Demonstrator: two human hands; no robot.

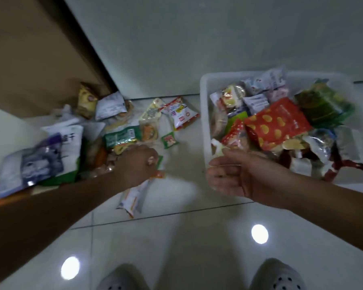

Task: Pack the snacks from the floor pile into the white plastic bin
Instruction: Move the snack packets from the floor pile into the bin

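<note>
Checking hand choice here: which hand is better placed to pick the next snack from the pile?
Left. The left hand is down on the pile; the right hand is over by the bin.
</note>
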